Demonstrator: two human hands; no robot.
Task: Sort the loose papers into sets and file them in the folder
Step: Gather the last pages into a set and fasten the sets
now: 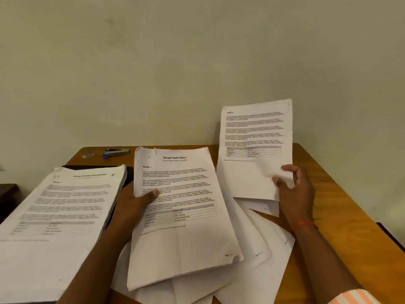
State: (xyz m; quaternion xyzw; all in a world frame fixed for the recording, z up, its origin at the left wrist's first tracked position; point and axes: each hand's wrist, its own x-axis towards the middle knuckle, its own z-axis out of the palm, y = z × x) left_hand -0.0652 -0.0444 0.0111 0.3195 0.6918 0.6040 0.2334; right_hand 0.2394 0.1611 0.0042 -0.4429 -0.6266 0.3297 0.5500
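Observation:
My left hand (133,205) grips the left edge of a thin set of printed pages headed "Sample Health Report" (184,207), thumb on top, held just above the table. My right hand (293,189) pinches the lower right corner of a single printed sheet (254,150) and holds it upright over the table's far right. Loose white papers (263,249) lie spread on the table beneath both. A thick stack of printed papers (59,216) rests at the left on a dark folder (96,166), of which only the far edge shows.
A wooden table (341,216) stands against a pale wall. A stapler with a blue end (116,152) and a small clip-like item (88,155) lie at the far left. The table's right edge runs close to my right arm.

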